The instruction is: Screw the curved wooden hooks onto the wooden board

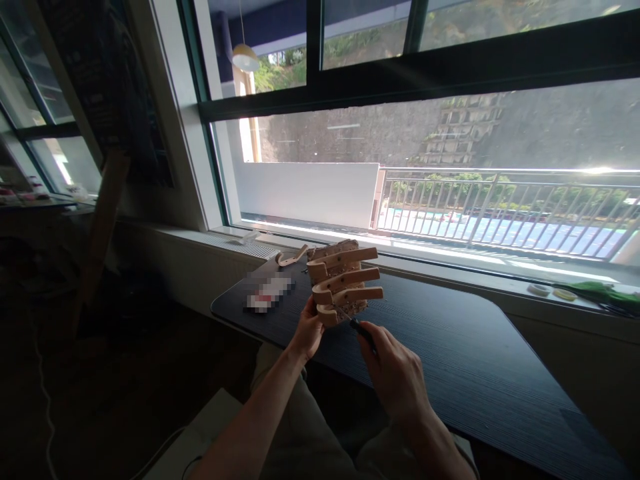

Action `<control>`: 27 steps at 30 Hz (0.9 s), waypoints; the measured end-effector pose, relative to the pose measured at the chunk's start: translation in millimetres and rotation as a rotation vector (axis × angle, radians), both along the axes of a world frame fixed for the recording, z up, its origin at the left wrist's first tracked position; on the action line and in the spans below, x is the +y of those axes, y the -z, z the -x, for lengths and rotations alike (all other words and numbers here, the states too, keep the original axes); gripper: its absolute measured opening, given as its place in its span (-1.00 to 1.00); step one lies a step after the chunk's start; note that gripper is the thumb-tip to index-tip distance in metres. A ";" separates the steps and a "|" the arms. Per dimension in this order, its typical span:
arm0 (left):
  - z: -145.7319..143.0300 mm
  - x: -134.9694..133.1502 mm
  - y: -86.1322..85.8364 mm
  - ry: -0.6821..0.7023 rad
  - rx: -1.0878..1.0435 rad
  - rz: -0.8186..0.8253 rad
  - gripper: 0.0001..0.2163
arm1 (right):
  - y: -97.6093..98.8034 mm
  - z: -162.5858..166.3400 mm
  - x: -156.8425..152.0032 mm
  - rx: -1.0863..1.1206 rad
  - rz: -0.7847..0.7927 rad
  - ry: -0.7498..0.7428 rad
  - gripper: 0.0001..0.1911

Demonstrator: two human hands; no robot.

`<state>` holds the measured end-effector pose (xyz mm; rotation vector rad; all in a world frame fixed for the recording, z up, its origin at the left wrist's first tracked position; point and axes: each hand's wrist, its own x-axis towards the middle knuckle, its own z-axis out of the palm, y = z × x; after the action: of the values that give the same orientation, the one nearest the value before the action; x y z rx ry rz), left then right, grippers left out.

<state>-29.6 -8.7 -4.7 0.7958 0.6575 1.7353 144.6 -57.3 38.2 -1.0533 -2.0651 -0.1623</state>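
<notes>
One white cable [49, 407] trailed over the dark floor at the near left of our view, and just beyond it we saw a brown board [103, 233] leaning at a slant. Further right, on the left end of the dark desk [475, 360], lay a pixelated item [270, 292] in red and white, too blurred for us to name. Just past it, at the far edge, rested a loose hooked strip [291, 257] of pale wood.

Next came our left hand [307, 333], its grip closed on the lower left of a wooden block [356, 306], which we held up above the desk's near edge. Three wooden strips [347, 275] sat on that block one above another, curved at the left, their straight ends jutting right. Our right hand [395, 367] had its grip wrapped round the dark handle of a screwdriver [364, 333]; its thin shaft pointed leftward at the lowest strip, though we could not tell whether the tip touched. At the far right, green stuff [595, 292] lay along the windowsill [500, 285].
</notes>
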 end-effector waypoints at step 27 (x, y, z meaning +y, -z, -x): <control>0.6 0.2 0.4 -0.014 0.016 -0.009 -0.50 | 0.0 5.3 -0.4 0.086 0.141 -0.003 -0.79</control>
<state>-30.2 -8.5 -5.1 0.8137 0.6682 1.7474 139.3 -57.8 38.2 -1.1226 -2.0237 0.0304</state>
